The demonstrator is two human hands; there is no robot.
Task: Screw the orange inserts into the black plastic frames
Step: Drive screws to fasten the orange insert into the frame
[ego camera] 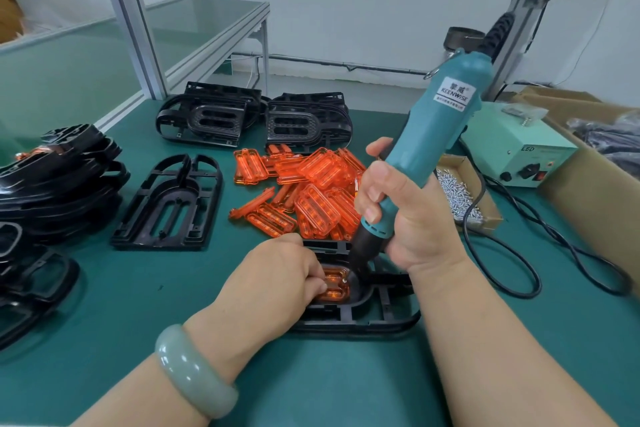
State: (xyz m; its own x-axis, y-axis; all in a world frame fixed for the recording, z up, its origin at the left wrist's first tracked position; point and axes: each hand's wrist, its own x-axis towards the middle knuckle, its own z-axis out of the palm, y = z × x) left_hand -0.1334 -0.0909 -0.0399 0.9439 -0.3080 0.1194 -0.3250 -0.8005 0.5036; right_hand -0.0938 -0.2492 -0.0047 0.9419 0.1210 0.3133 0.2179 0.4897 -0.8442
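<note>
A black plastic frame [374, 317] lies on the green mat in front of me with an orange insert [335, 289] seated in its opening. My left hand [277, 276] rests on the frame, fingertips pinched on the insert's left edge. My right hand [401, 215] grips a teal electric screwdriver [433, 135], held almost upright, its black tip down at the insert's upper right corner where a small screw shows. A heap of loose orange inserts [311, 191] lies just behind the frame.
One bare black frame [169, 204] lies at left centre, two more [256, 118] stand further back, and a stack of frames [52, 191] fills the left edge. A cardboard tray of screws [460, 194], a pale green power box [516, 152] with cables and a cardboard box [595, 163] sit on the right.
</note>
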